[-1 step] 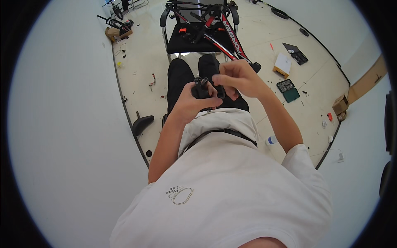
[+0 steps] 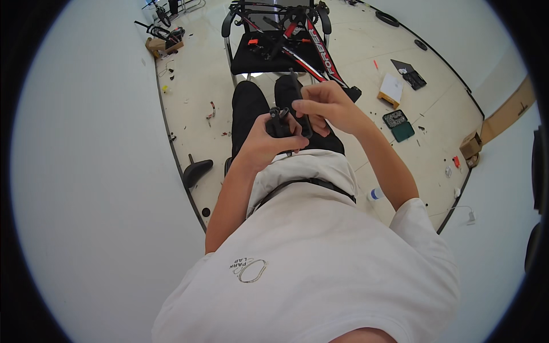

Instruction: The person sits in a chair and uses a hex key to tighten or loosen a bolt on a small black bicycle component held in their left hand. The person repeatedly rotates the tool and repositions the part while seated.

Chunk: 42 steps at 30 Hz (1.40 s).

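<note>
Above my lap, my left hand [image 2: 264, 143] is closed around a black metal part [image 2: 278, 127] with two short rounded ends sticking up, perhaps a bicycle part. Its underside is hidden by my palm and fingers. Close beside it on the right, my right hand [image 2: 330, 110] pinches a long dark bar [image 2: 298, 91] between thumb and fingers. The bar slants from beyond my knee down toward my left fingertips. Whether bar and part touch, I cannot make out.
Ahead stands a black chair [image 2: 243, 60] bearing a red and black bicycle frame [image 2: 326, 54]. A saddle [image 2: 197, 171] lies on the floor at left. To the right are a green case [image 2: 402, 131], a white-topped box [image 2: 390, 90], a black tool case [image 2: 414, 79] and a bottle [image 2: 375, 194].
The dark bar has tilted slightly, its far end now leaning a little left. My right hand has shifted slightly left; my left hand keeps its place.
</note>
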Each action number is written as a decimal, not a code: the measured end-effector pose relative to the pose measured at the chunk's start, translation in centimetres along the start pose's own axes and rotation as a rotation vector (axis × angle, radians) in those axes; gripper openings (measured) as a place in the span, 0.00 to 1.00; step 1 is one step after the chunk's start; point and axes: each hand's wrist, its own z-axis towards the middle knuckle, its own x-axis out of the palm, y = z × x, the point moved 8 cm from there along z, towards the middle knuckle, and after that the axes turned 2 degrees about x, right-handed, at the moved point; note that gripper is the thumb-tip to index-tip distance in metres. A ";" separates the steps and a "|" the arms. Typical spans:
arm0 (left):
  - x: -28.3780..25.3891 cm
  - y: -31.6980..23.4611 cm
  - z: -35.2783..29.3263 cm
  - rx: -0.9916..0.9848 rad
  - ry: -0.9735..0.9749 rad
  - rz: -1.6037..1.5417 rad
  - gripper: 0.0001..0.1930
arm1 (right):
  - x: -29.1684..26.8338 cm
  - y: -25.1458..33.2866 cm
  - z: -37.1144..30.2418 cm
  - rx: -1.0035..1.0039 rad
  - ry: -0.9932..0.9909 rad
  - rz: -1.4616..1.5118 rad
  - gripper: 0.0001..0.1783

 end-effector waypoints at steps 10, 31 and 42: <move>-1.1 -1.5 -0.5 0.058 -0.030 -0.122 0.17 | 3.3 -8.6 -0.7 0.251 0.055 1.079 0.13; -4.5 -0.6 0.1 0.129 -0.088 -0.512 0.11 | 1.5 -9.7 -1.7 0.031 -0.162 0.447 0.10; -4.8 -0.3 0.4 0.115 -0.244 0.023 0.08 | 4.5 4.9 -8.1 -0.725 -0.273 -0.846 0.09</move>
